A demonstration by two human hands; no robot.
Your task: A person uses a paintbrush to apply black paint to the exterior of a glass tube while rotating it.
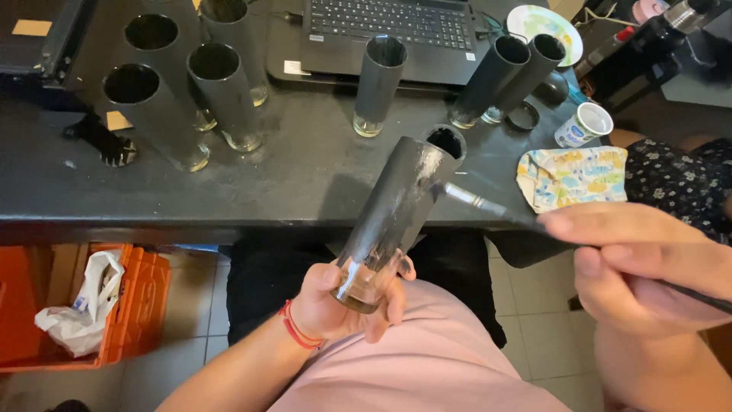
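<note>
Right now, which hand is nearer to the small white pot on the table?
Right. The right hand holds the brush below the small white pot, on the same side. The left hand grips the black-painted glass much further left and lower.

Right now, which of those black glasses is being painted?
The glass tilted in the left hand, off the table; the right hand puts a brush against it. The others stand untouched.

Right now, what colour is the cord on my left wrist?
Red cord, seen in the head view.

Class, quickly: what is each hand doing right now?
Left hand: closed around the base of a black-painted glass.
Right hand: closed on a paintbrush, tip touching the glass.
</note>
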